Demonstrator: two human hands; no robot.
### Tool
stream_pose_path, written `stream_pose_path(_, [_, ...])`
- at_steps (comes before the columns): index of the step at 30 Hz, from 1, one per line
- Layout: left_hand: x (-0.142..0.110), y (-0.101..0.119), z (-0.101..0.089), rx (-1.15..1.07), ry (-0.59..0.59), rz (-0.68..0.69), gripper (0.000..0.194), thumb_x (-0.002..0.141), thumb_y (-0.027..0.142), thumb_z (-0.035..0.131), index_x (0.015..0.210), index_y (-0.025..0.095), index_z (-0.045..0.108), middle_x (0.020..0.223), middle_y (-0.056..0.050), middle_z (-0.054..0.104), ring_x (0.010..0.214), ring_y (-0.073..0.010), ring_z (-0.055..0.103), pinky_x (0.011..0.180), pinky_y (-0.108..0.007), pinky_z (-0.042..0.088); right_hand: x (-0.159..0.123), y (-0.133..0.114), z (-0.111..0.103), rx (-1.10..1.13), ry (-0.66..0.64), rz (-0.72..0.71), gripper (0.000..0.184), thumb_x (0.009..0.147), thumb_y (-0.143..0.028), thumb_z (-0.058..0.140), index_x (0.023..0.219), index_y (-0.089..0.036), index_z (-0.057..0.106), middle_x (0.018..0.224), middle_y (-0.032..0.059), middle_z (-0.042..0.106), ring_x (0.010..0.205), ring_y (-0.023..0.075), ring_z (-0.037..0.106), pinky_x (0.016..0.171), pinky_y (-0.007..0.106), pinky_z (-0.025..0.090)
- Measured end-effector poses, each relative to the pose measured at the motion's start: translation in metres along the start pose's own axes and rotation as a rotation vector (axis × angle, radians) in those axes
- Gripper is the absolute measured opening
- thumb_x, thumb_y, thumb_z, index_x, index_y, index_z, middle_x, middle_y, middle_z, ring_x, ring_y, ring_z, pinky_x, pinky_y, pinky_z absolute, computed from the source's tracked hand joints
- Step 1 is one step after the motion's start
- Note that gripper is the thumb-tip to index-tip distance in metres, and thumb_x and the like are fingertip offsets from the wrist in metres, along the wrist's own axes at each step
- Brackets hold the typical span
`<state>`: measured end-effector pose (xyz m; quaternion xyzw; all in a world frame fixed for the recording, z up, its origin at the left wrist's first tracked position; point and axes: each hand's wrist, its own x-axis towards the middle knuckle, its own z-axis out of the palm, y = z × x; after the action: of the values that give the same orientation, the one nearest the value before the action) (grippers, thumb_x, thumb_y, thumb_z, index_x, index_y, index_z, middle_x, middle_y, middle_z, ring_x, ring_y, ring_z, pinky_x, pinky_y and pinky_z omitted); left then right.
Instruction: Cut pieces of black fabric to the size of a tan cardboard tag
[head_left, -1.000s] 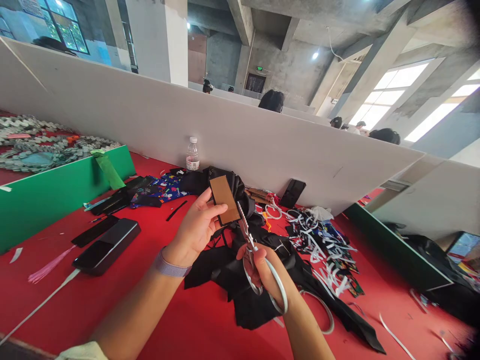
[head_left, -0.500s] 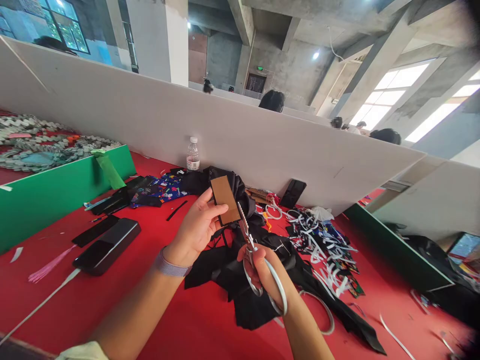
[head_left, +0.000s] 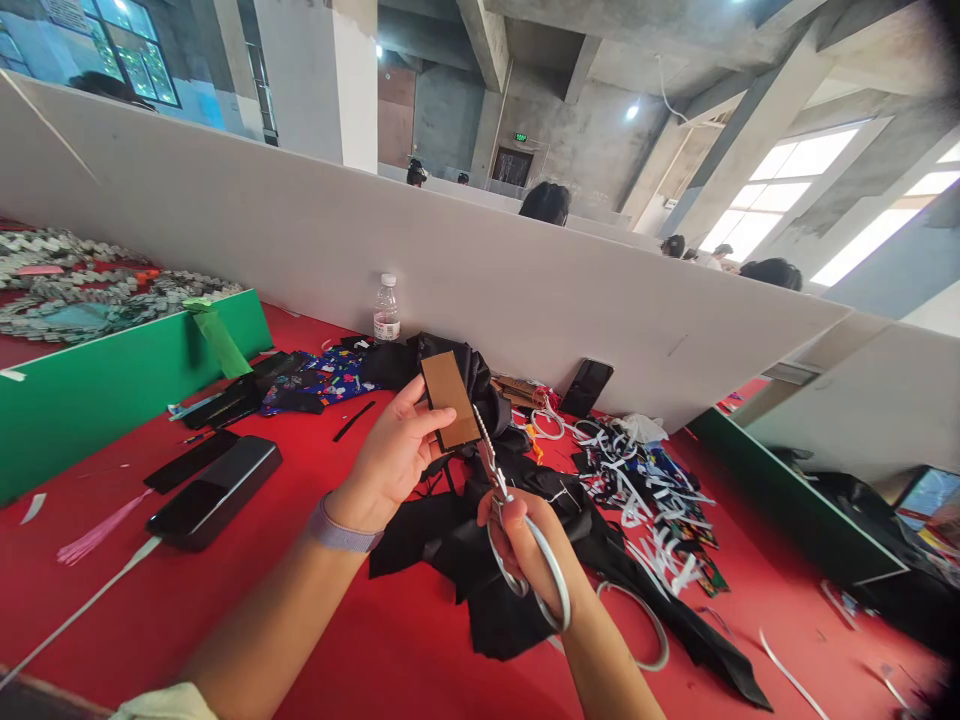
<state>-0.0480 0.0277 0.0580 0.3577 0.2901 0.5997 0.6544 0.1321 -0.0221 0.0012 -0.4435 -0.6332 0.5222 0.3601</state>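
Pinched between thumb and fingers, a flat brown rectangular card (head_left: 448,395) is held tilted in my left hand (head_left: 386,455). A thin dark edge shows along its border; whether black cloth lies behind it I cannot tell. My right hand (head_left: 529,535) is closed round the pale grey handles of scissors (head_left: 555,575). The metal blades point up beside the card's right edge, near its lower corner. Crumpled black fabric (head_left: 499,605) lies on the red table (head_left: 322,640) beneath both hands.
Left stand a black box-like device (head_left: 217,495) with a white cable and a pink tassel (head_left: 101,530). A plastic bottle (head_left: 386,310) and a black phone-like object (head_left: 587,388) rest near the white partition (head_left: 465,260). White and coloured scraps (head_left: 660,510) are heaped right, before a green divider (head_left: 795,500).
The scissors' blades and handles have drawn slightly closer together in my right hand. My left hand keeps the brown card in nearly the same place.
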Motion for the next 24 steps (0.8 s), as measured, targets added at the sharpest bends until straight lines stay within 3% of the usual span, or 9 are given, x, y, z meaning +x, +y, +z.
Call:
stream_pose_path(6, [-0.0009, 0.0010, 0.0015, 0.008, 0.037, -0.007, 0.043, 0.069, 0.013, 0.070, 0.109, 0.024, 0.061, 0.099, 0.000, 0.070, 0.083, -0.0128, 0.066, 0.066, -0.020, 0.053, 0.0004, 0.0007, 0.0009, 0.045, -0.031, -0.009, 0.075, 0.076, -0.084, 0.030, 0.084, -0.015, 0.056, 0.053, -0.0060, 0.035, 0.042, 0.0058, 0.027, 0.038, 0.019, 0.023])
stream_pose_path(12, [-0.0004, -0.0019, 0.0021, 0.008, -0.010, -0.001, 0.039, 0.069, 0.013, 0.070, 0.107, 0.021, 0.063, 0.093, -0.001, 0.071, 0.079, -0.0141, 0.066, 0.066, -0.021, 0.053, 0.0021, -0.0001, 0.0005, 0.035, -0.024, -0.006, 0.078, 0.074, -0.086, 0.029, 0.087, -0.015, 0.056, 0.053, -0.0055, 0.035, 0.043, 0.0073, 0.029, 0.039, 0.021, 0.024])
stream_pose_path(24, [-0.0012, -0.0014, 0.0037, -0.005, 0.016, -0.006, 0.042, 0.070, 0.011, 0.069, 0.110, 0.021, 0.062, 0.100, -0.002, 0.070, 0.083, -0.0140, 0.065, 0.071, -0.022, 0.053, 0.0008, 0.0014, 0.0012, 0.055, -0.030, -0.010, 0.074, 0.077, -0.083, 0.029, 0.083, -0.014, 0.056, 0.054, -0.0048, 0.036, 0.044, 0.0070, 0.030, 0.040, 0.021, 0.025])
